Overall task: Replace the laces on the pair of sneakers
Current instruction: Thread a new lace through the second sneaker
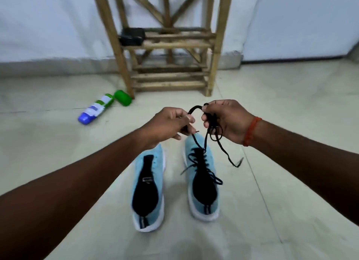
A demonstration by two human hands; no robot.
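Floor open round sneakers, L hand & R hand grips pinch lace, prob. bunched

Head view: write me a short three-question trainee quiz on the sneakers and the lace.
1. True or false: the left sneaker is laced like the right sneaker.
2. Who holds the black lace? A) left hand only B) right hand only C) both hands
3. Fill in: the bottle lying on its side has a ___ cap.
Key: 1 false; 2 C; 3 green.
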